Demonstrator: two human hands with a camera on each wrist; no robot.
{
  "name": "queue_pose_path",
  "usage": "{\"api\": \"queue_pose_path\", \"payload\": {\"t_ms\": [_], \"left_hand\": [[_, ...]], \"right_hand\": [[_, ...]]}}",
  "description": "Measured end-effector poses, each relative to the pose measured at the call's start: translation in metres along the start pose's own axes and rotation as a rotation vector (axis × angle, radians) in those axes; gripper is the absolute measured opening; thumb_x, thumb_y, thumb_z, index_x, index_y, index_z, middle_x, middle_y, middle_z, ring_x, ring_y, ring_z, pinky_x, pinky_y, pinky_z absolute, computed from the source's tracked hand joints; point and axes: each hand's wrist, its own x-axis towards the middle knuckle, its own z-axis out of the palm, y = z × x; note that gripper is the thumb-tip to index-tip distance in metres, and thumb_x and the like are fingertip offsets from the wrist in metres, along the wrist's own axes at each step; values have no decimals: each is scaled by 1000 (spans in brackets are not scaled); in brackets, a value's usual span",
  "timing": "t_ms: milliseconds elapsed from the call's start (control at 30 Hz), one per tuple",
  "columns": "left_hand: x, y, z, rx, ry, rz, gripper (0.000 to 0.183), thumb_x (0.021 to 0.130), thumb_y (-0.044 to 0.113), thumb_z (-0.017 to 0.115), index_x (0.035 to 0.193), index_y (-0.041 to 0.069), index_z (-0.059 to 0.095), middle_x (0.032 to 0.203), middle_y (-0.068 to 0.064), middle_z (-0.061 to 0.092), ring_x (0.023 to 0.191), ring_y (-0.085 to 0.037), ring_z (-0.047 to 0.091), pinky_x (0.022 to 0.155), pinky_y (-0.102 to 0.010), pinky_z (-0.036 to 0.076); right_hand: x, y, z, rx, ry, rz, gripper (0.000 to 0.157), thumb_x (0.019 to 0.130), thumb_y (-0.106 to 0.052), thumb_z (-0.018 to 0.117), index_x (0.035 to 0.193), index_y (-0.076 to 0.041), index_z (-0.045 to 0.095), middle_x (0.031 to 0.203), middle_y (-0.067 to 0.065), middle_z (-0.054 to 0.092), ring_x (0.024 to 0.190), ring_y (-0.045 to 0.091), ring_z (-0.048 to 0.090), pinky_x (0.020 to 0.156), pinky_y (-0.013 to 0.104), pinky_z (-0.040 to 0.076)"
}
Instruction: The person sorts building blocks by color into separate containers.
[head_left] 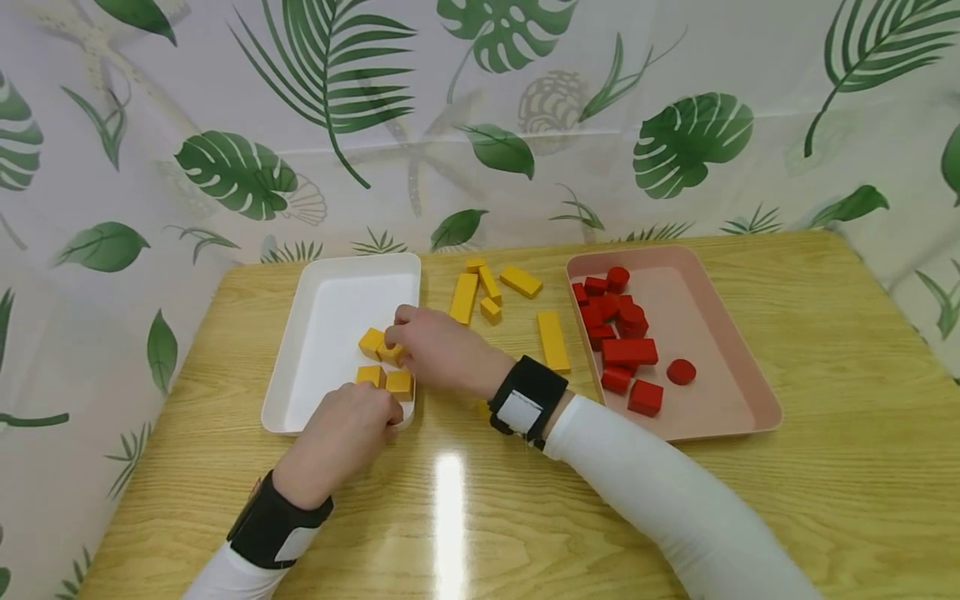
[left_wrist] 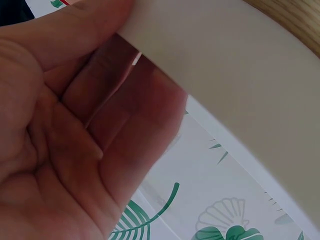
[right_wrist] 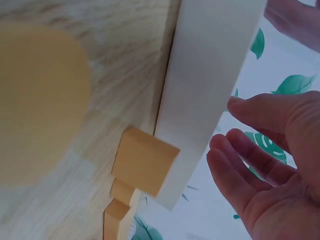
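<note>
At the white tray (head_left: 337,304), my left hand (head_left: 341,433) grips the front rim. In the left wrist view its thumb lies against the tray wall (left_wrist: 230,90) and the fingers reach behind the edge. Several yellow cubes (head_left: 399,385) sit in the tray's right front part. Over the right rim, my right hand (head_left: 442,346) reaches in beside these cubes. The right wrist view shows its thumb and fingers (right_wrist: 225,175) loosely bent and apart, with nothing between them.
Yellow blocks (head_left: 553,342) of several lengths lie on the wooden table (head_left: 847,350) between the trays. A pink tray (head_left: 712,333) on the right holds several red blocks (head_left: 630,352). A leaf-print cloth (head_left: 480,108) hangs behind the table.
</note>
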Motion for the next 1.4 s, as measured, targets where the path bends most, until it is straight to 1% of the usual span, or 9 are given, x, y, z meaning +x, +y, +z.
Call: {"api": "queue_pose_path", "payload": {"t_ms": [167, 267, 400, 533, 733, 900, 1067, 1267, 1400], "left_hand": [[0, -1, 2, 8, 12, -1, 33, 72, 7, 67, 51, 22, 47, 50, 9, 28, 48, -10, 34, 43, -24, 27], [0, -3, 3, 18, 2, -11, 30, 72, 8, 69, 52, 23, 51, 50, 9, 33, 48, -10, 36, 43, -24, 30], [0, -4, 4, 24, -11, -24, 29, 73, 9, 69, 54, 23, 53, 50, 9, 35, 49, -10, 36, 43, -24, 30], [0, -4, 6, 26, -15, -24, 29, 73, 10, 69, 54, 24, 52, 51, 9, 35, 49, -9, 36, 44, -24, 30], [0, -4, 7, 29, -24, -31, 28, 73, 12, 69, 55, 24, 52, 51, 9, 37, 49, -9, 36, 44, -23, 30], [-1, -5, 7, 34, -24, -37, 29, 75, 13, 69, 55, 24, 51, 51, 8, 36, 49, -9, 36, 43, -23, 29], [-2, -5, 7, 31, -16, -28, 31, 74, 12, 69, 54, 23, 49, 51, 8, 31, 49, -10, 34, 44, -23, 26], [-1, -5, 12, 37, 2, -11, 33, 73, 11, 69, 52, 22, 46, 50, 8, 28, 48, -11, 34, 43, -24, 27], [0, -3, 14, 46, 15, -3, 32, 74, 10, 67, 53, 23, 46, 51, 8, 29, 48, -12, 35, 43, -25, 29]], "right_hand": [[-12, 12, -7, 14, 6, 82, 34, 83, -15, 59, 117, -18, 60, 112, -1, 51, 99, 14, 46, 80, 23, 40], [-18, 18, -7, 4, -28, 125, 42, 81, -20, 63, 122, -20, 56, 119, 1, 49, 106, 17, 44, 83, 26, 40], [-24, 24, -1, -36, -75, 119, 41, 79, -20, 63, 119, -20, 58, 110, 0, 51, 96, 16, 46, 79, 27, 41], [-27, 29, 10, -27, -96, 95, 28, 82, -17, 60, 109, -21, 64, 97, -3, 51, 82, 12, 47, 73, 24, 40], [-31, 33, 15, -4, -94, 77, 20, 85, -17, 61, 104, -20, 67, 91, -5, 52, 78, 10, 48, 73, 22, 40], [-28, 27, 0, 1, -24, 66, 19, 85, -18, 60, 103, -20, 66, 89, -7, 53, 77, 8, 48, 72, 21, 40], [-16, 12, -17, -14, 45, 0, 18, 85, -20, 62, 103, -20, 65, 92, -7, 57, 79, 6, 49, 71, 19, 39], [-2, -4, -12, -31, 12, -33, 15, 87, -22, 60, 101, -19, 63, 86, -6, 53, 74, 8, 48, 66, 19, 39], [3, -8, -3, -88, -28, -27, 13, 87, -22, 59, 99, -19, 64, 83, -6, 53, 72, 10, 48, 64, 21, 39]]}}
